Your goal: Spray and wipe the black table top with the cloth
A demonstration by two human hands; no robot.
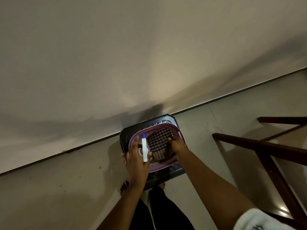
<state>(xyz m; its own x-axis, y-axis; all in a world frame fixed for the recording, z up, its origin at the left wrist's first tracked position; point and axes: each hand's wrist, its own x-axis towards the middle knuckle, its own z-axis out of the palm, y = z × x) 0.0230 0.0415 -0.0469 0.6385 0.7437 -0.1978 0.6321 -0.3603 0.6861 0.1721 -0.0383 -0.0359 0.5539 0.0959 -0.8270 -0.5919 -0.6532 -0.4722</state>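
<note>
We judge the cloth (pixel 158 141) soft, light and limp, best bunched or taken by an edge. The bottle (pixel 144 146) looks light, stiff and smooth, so we hold it round the body. The cloth is checked dark and pale; the bottle is white with a blue tip. Both are in the purple basket (pixel 176 128) on the black table (pixel 166 119). Our hands are apart: the left hand (pixel 135 161) grips the bottle and the right hand (pixel 177 144) pinches the cloth's edge.
</note>
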